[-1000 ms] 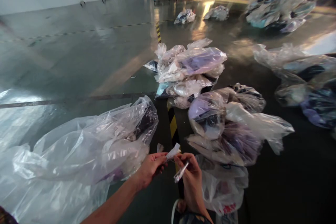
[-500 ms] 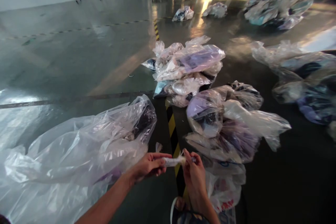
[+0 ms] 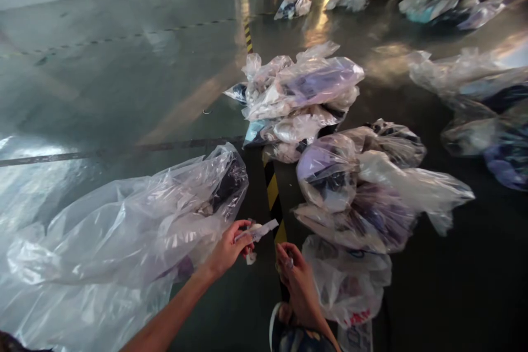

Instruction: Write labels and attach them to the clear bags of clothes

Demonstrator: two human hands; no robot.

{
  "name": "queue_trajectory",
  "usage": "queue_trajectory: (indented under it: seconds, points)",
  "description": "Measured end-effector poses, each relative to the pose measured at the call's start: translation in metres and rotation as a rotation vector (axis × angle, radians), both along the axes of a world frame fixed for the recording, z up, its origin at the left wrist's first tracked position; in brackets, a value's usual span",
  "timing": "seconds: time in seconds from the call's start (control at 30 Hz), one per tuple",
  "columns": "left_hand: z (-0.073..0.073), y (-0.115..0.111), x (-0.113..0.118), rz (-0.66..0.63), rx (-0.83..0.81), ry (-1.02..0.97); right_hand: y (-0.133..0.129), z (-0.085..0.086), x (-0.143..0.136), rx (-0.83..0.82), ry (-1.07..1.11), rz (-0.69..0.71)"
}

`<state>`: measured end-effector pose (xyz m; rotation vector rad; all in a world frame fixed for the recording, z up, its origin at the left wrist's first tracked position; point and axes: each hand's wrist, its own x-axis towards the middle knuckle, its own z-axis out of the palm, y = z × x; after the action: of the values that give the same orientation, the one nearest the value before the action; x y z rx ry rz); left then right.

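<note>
My left hand (image 3: 233,247) is closed on a small white strip (image 3: 262,231), which looks like a paper or plastic label; its far end points up and right. A whitish scrap (image 3: 251,258) hangs below those fingers. My right hand (image 3: 295,272) is a short way to the right, apart from the strip, fingers curled together. A small shiny bit (image 3: 290,263) shows at its fingers; I cannot make out what it is. Left of my left hand lies a large clear plastic bag (image 3: 136,225) with dark and purple contents. Beside my right hand lies a clear bag with red print (image 3: 350,280).
Clear bags with purple and dark contents (image 3: 330,170) lie ahead on the right, and a heap of bags (image 3: 301,88) stands beyond. More bags (image 3: 495,110) are at far right. Black-yellow tape (image 3: 272,192) runs along the floor. A sandalled foot (image 3: 284,316) shows below.
My hands have moved apart. The white strip, earlier stretched between both hands, is now in my left hand, tilted upward. The view has dipped and shifted slightly left.
</note>
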<state>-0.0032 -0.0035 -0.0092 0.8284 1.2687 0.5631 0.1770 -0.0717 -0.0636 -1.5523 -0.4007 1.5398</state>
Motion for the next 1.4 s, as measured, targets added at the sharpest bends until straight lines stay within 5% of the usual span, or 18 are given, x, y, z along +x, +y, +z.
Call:
queue_trajectory:
  seconds: [0.1,0.2,0.3,0.5,0.67,0.9,1.13,1.4]
  points:
    - [-0.004,-0.005,-0.002,-0.222,0.269,0.300,-0.006,-0.002,0.004,0.041,-0.208,0.075]
    - [-0.007,-0.008,-0.006,-0.402,0.375,0.449,-0.011,-0.003,0.012,0.257,-0.515,0.125]
    - [-0.007,-0.011,-0.005,-0.447,0.396,0.453,-0.014,-0.001,0.015,0.452,-0.710,0.365]
    - [-0.003,-0.015,0.001,-0.549,0.479,0.459,-0.010,0.005,0.012,0.491,-1.081,0.771]
    - [-0.003,-0.014,-0.001,-0.565,0.545,0.492,-0.010,0.003,0.008,0.479,-1.232,0.754]
    - [-0.002,-0.017,0.002,-0.420,0.401,0.398,-0.017,0.000,0.005,0.463,-1.377,0.715]
    - [0.005,-0.016,0.009,-0.430,0.305,0.439,-0.019,0.002,0.008,0.551,-1.408,0.761]
    - [-0.014,-0.022,-0.001,-0.391,0.245,0.309,-0.024,-0.005,0.012,0.590,-1.396,0.820]
